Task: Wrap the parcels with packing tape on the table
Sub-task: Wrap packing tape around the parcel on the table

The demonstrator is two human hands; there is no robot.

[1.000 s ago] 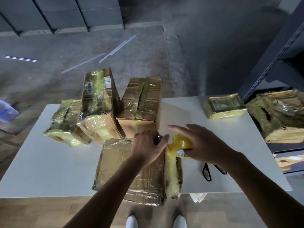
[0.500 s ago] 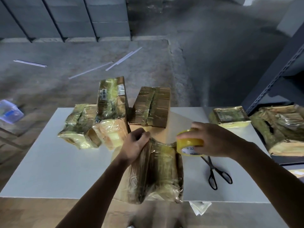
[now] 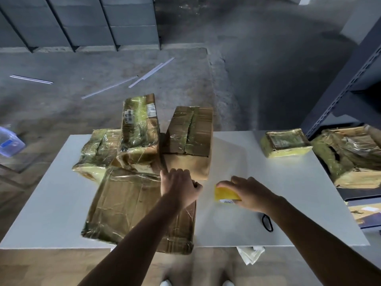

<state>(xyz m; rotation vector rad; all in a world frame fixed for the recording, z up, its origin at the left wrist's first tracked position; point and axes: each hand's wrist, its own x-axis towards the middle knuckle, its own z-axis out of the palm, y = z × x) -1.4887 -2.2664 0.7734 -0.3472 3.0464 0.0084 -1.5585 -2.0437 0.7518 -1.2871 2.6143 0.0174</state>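
L hand [image 3: 179, 188] gripped the far-right corner of the big flat parcel [image 3: 132, 205] at the near edge of the table [image 3: 288, 203]; R hand [image 3: 252, 193], fingers curled round the yellow tape roll [image 3: 224, 194], sat just right of the parcel's side, not touching it.

We find a warehouse or dispatch store: bare concrete floor [image 3: 268, 79], grey block wall [image 3: 82, 21], a slotted steel rack [image 3: 346, 88] carrying a taped parcel [image 3: 350, 157], and a white tabletop [image 3: 288, 193] stacked with tape-wrapped cardboard parcels [image 3: 187, 131], loose strips [image 3: 150, 73] lying on the floor
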